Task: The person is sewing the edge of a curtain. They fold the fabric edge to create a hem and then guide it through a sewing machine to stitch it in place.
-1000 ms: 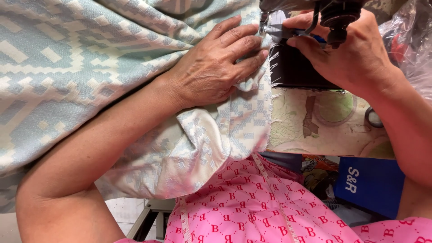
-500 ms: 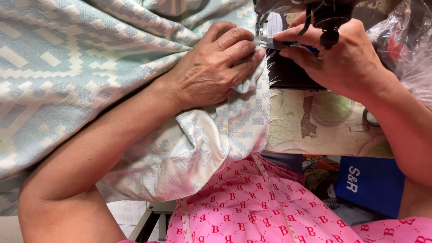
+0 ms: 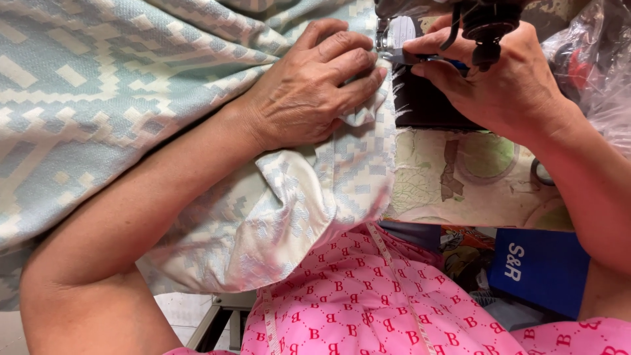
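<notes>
The left hand (image 3: 315, 85) lies flat, fingers together, pressing the pale blue patterned cloth (image 3: 131, 98) at upper centre. Just right, the right hand (image 3: 499, 79) pinches a small metal part of the sewing machine (image 3: 486, 20).

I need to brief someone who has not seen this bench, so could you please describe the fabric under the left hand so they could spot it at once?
Start at the worn, patterned table top; the fabric spreads over its left part and spills off the near edge. The left hand presses it flat, close to the right hand. It is pale blue with a cream geometric weave, unlike the pink lettered garment below.
</notes>
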